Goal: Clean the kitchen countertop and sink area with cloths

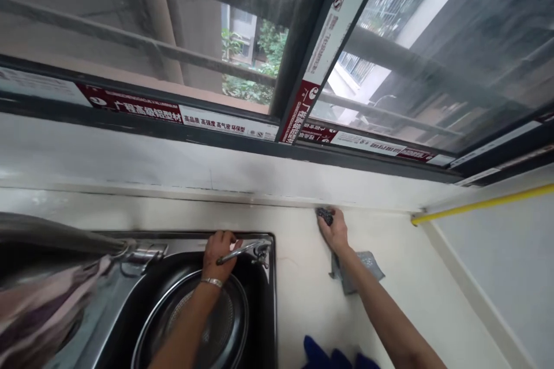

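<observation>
My left hand [220, 253] reaches over the sink [266, 300], with its fingers curled at the handle of the chrome tap [246, 250]. A silver bracelet sits on that wrist. Below it in the basin lies a dark round pan [225, 328]. My right hand [333, 229] stretches to the back of the white counter [298, 288] near the wall, its fingers closed on a small dark scouring pad [325, 215].
A grey cloth [367, 265] lies on the counter under my right forearm. Something blue [333, 357] shows at the bottom edge. A blurred pinkish-grey object [43, 294] fills the left side. A window with a dark frame [298, 69] runs above the counter.
</observation>
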The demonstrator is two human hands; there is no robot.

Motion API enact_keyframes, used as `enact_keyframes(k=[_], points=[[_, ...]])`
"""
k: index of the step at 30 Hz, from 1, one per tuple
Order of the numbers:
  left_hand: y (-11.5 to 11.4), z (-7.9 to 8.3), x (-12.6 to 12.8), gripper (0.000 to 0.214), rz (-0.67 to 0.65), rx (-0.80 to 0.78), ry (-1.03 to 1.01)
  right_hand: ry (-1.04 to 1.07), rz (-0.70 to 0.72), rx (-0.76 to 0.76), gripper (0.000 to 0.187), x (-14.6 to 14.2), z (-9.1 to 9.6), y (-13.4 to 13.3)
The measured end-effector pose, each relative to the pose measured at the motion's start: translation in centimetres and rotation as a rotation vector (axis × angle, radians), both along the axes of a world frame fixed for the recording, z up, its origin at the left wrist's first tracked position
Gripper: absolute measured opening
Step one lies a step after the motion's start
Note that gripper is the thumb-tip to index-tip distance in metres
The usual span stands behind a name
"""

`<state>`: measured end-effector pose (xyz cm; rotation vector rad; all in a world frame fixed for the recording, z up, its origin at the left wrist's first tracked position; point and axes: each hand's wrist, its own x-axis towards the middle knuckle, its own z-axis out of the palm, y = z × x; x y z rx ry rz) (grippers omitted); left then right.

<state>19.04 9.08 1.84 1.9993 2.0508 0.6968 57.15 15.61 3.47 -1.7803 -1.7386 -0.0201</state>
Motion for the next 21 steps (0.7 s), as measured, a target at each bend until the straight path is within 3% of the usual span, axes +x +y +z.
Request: enact_keyframes(k=[8,15,21], points=[[-0.1,-2.1,0.4,0.033,0.023,0.017,-0.005,-0.173,-0.264,-0.049,0.030,-5.4,-0.8,1.5],[-0.1,-2.3,1.0,0.037,0.004,0.000,0.018,-0.180,-0.250,-0.079,0.030,-9.7,-0.8,1.1],[0.4,-2.4,1.3,0.036,-0.030,-0.031,0.035,-0.187,-0.110,-0.136,0.026,-13.8,-0.9,1.6]])
